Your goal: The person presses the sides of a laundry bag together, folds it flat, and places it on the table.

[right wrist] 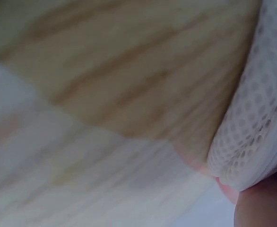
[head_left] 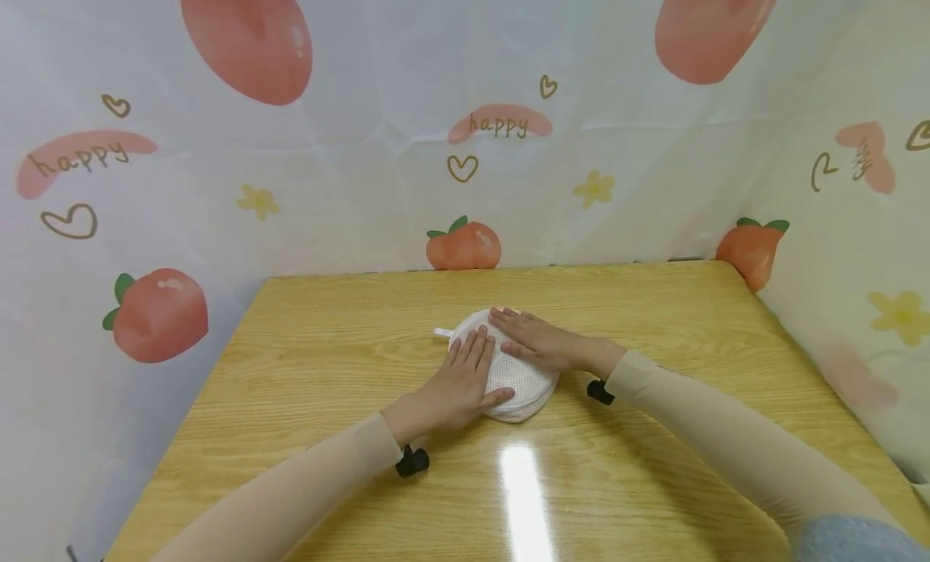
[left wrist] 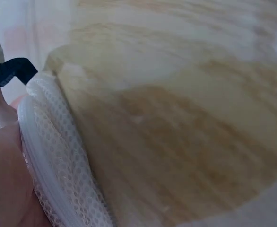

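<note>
A round white mesh laundry bag lies on the wooden table in the head view, with a short white loop sticking out at its left. My left hand rests on the bag's left part, fingers extended and thumb out to the right. Across its upper right lies my right hand, its fingers also straight. The wrist views show the bag's mesh side and piped rim close up; only a little of each hand appears there. Whether anything is inside the bag cannot be seen.
The wooden table reflects a bright strip of light in front of the bag. White cloth with printed peaches hangs behind and at both sides. Small black devices are worn at both wrists.
</note>
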A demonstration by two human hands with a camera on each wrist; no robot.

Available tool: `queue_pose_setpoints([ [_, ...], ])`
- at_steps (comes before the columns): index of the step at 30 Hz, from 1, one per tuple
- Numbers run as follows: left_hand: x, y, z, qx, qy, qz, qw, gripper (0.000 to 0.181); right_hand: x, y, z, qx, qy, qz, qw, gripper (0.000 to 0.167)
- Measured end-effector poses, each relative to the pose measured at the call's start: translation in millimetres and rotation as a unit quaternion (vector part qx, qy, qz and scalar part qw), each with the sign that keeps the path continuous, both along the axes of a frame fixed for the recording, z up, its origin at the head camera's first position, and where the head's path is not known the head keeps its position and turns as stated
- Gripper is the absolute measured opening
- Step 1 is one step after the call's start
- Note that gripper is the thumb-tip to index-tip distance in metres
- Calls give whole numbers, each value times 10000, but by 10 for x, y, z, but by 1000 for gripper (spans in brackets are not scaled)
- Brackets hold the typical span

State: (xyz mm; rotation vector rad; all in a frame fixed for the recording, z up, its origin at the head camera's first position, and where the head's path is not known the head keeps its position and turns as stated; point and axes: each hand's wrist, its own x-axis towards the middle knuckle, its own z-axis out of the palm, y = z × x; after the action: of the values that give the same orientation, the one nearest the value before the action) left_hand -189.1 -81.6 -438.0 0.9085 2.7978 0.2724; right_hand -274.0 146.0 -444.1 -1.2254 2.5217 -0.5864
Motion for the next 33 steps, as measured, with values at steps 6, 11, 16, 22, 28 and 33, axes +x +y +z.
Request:
queue_pose_setpoints([
  [6, -2, -24, -43, -108, 47, -73, 9999, 89, 38, -35, 9, 231, 237, 30, 9994, 62],
  [11, 9, -32, -22, -156, -46, -66, 9998, 89, 58, -61, 25, 350, 245, 77, 9991, 63],
  [16, -17, -31, -55, -279, -182, -37, 9994, 90, 43, -63, -7, 576, 315, 155, 9977, 64],
  [22, -89, -42, -175, -253, -120, -55, 9996, 91, 26, -56, -33, 422, 402, 221, 9981, 64],
  [28, -90, -31, -189, -219, -47, -176, 9996, 92, 38, -41, -37, 515, 389, 129, 9978, 64],
  [33, -65, -20, -148, -245, -115, -183, 9995, 90, 46, -49, -37, 683, 437, 167, 9966, 64],
])
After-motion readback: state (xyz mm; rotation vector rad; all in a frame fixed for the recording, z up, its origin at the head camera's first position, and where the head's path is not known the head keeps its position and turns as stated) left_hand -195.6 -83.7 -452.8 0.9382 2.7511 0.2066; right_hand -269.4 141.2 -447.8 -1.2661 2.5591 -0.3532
